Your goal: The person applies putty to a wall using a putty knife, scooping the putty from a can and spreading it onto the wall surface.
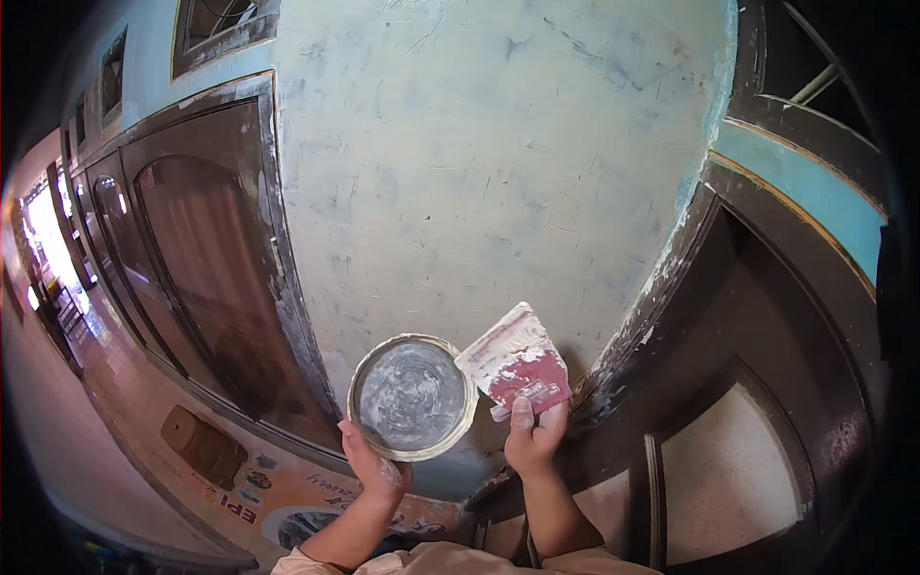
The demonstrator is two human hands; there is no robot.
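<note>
My left hand (374, 465) grips a round, shallow dish (407, 395) from below at its lower left edge. The dish has a grey inside streaked with white putty and a thick cream-coloured rim of it. Close by on the right, my right hand (535, 439) pinches a red putty spreader (527, 379), thumb in front and the fingers mostly behind it. White putty coats the spreader's upper part, and its left corner overlaps or touches the dish's rim. Beyond both stands a wall (479, 192) skimmed pale cream with bluish patches.
Dark brown doors flank the wall, a panelled one (206, 249) on the left and another (757, 316) on the right. On the floor at lower left lie a brown stool-like object (203, 446) and a printed orange sheet (287, 489). A passage leads to bright light at far left.
</note>
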